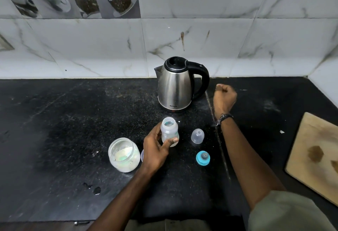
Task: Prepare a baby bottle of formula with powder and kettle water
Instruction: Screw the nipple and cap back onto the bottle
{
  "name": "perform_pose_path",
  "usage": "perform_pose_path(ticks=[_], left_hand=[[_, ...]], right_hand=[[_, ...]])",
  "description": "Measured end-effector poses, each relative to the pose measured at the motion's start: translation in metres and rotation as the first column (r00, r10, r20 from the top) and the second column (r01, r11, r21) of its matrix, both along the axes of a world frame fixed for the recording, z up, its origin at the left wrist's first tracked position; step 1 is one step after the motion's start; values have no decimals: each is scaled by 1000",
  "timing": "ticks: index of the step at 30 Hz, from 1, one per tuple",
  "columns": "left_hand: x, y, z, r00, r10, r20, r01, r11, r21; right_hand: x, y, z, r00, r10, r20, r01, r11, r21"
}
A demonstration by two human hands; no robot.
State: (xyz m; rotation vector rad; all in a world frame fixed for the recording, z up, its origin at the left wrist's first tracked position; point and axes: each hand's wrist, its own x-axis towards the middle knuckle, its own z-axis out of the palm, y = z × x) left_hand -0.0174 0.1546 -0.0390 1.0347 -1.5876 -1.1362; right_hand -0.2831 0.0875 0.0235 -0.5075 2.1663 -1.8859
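On the black speckled stone worktop point(73, 121), the left hand point(155, 150) is grasping a small clear plastic baby bottle point(169, 132), thumb across its lower front and fingers wrapping behind; the open-topped bottle is standing upright near the worktop's middle. The right hand point(224, 97) is hovering just beside the black handle of the stainless steel electric kettle point(176, 84), which is sitting toward the back edge against the marble-tiled wall; its fingers are curling into a fist and appear to be holding nothing, though the palm side is hidden. A clear glass jar holding white powder point(124, 155) is lying tilted left of the bottle. Right of the bottle, a clear domed cap point(197, 135) is standing, and a teal ring with its teat point(203, 158) is resting nearer the front edge. A wooden cutting board point(314, 155) is lying at the right edge.
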Motion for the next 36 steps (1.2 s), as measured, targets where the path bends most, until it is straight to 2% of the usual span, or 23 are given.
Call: perform_pose_path(ticks=[4, 8, 11, 15, 18, 21, 26, 30, 33, 36], left_hand=[[3, 7, 7, 999, -30, 21, 30, 1000, 0], [6, 16, 16, 998, -65, 16, 65, 998, -1], [10, 21, 21, 997, -72, 31, 72, 997, -14], [16, 27, 23, 995, -79, 52, 80, 997, -14], [18, 33, 23, 994, -96, 48, 97, 995, -9], [20, 39, 24, 994, -98, 40, 98, 995, 1], [23, 46, 21, 994, -97, 48, 97, 995, -5], [29, 48, 18, 995, -85, 49, 85, 996, 0], [31, 51, 18, 994, -84, 62, 85, 996, -15], [32, 55, 21, 994, -83, 76, 84, 996, -20]], right_hand=[[11, 51, -9, 975, 151, -163, -148, 988, 30], [19, 96, -18, 868, 385, -313, -334, 920, 206], [29, 126, -26, 768, 571, -290, -438, 798, 413], [43, 155, -35, 651, 730, -211, -369, 546, 752], [57, 164, -42, 574, 803, -162, -337, 411, 847], [69, 167, -51, 561, 818, -129, -295, 343, 892], [79, 172, -58, 546, 816, -190, -203, 348, 915], [80, 173, -56, 530, 816, -231, -210, 390, 896], [78, 171, -45, 581, 770, -264, -300, 504, 810], [81, 164, -22, 634, 709, -310, -394, 640, 659]])
